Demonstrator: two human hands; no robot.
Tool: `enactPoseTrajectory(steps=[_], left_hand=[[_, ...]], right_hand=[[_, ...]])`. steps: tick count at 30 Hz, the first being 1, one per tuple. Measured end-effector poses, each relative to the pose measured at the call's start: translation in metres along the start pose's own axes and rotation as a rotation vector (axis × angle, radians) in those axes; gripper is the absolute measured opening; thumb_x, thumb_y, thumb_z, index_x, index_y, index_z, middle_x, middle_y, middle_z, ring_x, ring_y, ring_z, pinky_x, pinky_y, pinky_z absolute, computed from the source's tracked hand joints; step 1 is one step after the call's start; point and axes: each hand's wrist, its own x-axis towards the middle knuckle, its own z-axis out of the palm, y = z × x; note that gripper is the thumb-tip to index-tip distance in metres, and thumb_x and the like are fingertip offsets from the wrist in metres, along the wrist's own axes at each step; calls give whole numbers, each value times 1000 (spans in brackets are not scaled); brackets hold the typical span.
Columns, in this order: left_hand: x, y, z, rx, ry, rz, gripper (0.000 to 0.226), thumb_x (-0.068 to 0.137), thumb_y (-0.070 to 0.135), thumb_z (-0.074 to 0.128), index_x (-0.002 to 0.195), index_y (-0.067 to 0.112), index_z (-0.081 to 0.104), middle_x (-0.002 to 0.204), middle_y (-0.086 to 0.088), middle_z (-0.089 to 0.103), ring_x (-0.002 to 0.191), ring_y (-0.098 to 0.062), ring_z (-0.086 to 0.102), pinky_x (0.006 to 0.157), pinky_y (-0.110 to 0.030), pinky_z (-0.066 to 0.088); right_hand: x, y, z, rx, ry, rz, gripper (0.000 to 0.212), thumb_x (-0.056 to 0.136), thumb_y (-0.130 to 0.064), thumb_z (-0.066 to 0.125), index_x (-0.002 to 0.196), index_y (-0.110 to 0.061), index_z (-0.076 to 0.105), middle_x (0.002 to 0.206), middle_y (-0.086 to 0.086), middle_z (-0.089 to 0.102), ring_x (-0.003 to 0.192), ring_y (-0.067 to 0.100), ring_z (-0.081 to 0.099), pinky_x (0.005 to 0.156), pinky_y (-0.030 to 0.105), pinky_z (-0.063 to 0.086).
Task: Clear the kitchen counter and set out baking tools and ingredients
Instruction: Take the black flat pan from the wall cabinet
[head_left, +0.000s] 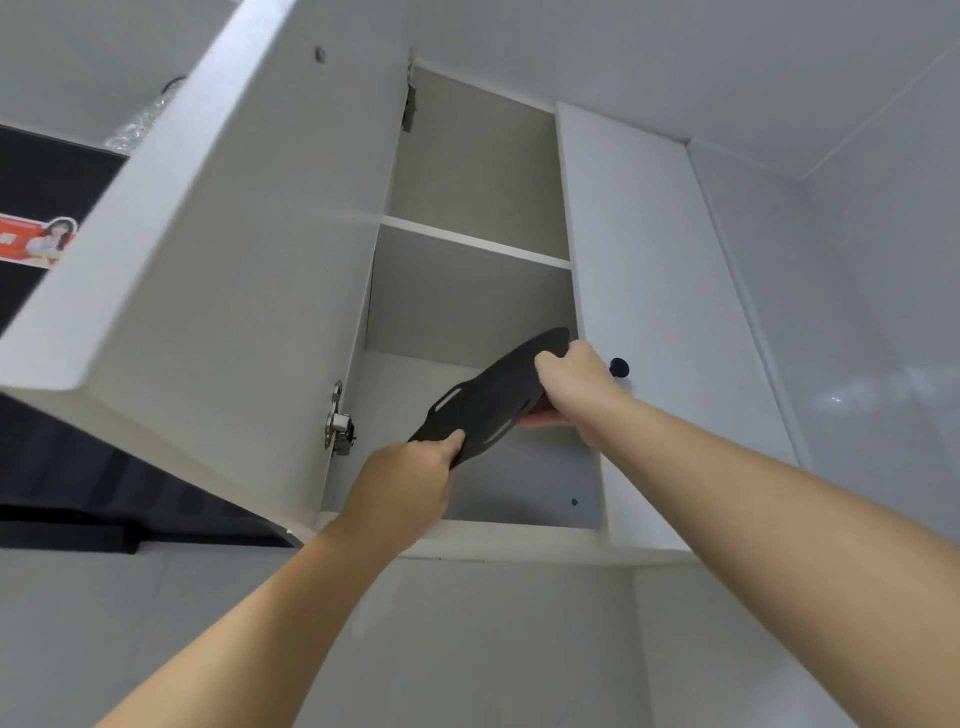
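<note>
Item: flat black tray (493, 400), rounded in outline, with pale slot-shaped cutouts near its edge. Position: held tilted in the mouth of the lower compartment of an open white wall cabinet (467, 301), its far end raised toward the upper right, its near end dropped toward the lower left. It hangs between the two hands, above the cabinet floor; whether any part touches the floor cannot be told.

Left hand (410, 483): grasping the tray's lower near edge, thumb on top, fingers hidden underneath. Forearm bare, reaching up from the lower left.

Right hand (574, 384): grasping the tray's upper far edge, fingers curled over the top face, thumb side below. Forearm bare, stretched up from the lower right, wrist bent slightly inward.

Surroundings: cabinet door (208, 270) swung open to the left, with a metal hinge (337, 421) on its inner side just left of the left hand. A shelf (472, 241) divides the cabinet above the tray. The neighbouring closed door (649, 291) carries a dark knob (619, 367), just beside the right hand. A dark appliance (47, 192) with a red sticker stands at far left.
</note>
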Motion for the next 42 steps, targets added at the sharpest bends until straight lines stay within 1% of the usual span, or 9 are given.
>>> enactPoseTrajectory(steps=[4,10,14,16,20,27,31,35,42], left_hand=[[-8,-4,1,-40,92,153,62,51,4,87,111,9,70,87,-2,74,44,-19,62,37,-22,46],[-20,-2,-5,-166,51,133,77,50,-8,83,123,9,64,114,-7,70,86,-21,72,52,-26,56],[-26,8,-7,-371,-51,-13,75,88,-4,50,152,23,21,156,5,27,141,-13,30,104,-29,38],[-31,8,-11,-429,-75,-74,68,96,6,40,153,24,9,159,9,14,145,-8,16,110,-20,24],[-55,4,-19,-466,-66,-134,58,101,25,39,153,21,13,158,11,18,143,-4,21,105,-10,15],[-106,-6,-56,-522,68,-141,26,94,34,49,105,20,69,98,11,71,90,-12,67,73,-24,51],[-124,-5,-101,-550,201,-158,11,90,28,59,95,23,67,85,17,66,72,-3,65,58,-18,49],[-133,-5,-142,-518,316,-205,6,85,21,64,88,19,59,77,13,63,74,-2,60,59,-11,43],[-124,-1,-205,-632,413,-412,40,79,24,73,86,40,37,86,10,58,79,-5,61,72,-25,50]], right_hand=[[-33,7,-10,154,-268,178,20,94,-2,39,106,2,55,86,19,70,64,30,71,53,34,59],[-52,31,-4,365,-203,157,35,92,6,40,126,2,47,115,24,63,90,41,67,56,44,59],[-71,44,-7,341,-117,25,31,91,7,42,120,2,52,107,24,67,79,37,71,59,45,58],[-80,51,-11,327,-41,-32,24,90,7,44,109,3,58,100,23,70,79,38,71,65,50,59],[-93,65,-13,236,144,-91,29,74,-14,59,101,-9,65,98,12,74,93,36,69,86,56,54],[-126,79,-14,224,262,-90,33,77,-24,63,109,-18,61,103,0,73,97,31,68,94,50,51],[-148,86,-18,255,258,-53,18,93,-10,55,111,-12,58,96,-1,73,72,25,73,89,46,53],[-167,93,-23,222,299,15,11,91,-19,57,99,-25,61,86,-12,74,84,20,72,90,42,50],[-200,92,-30,213,375,163,4,85,-21,59,86,-24,62,78,-14,71,87,19,66,86,43,50]])
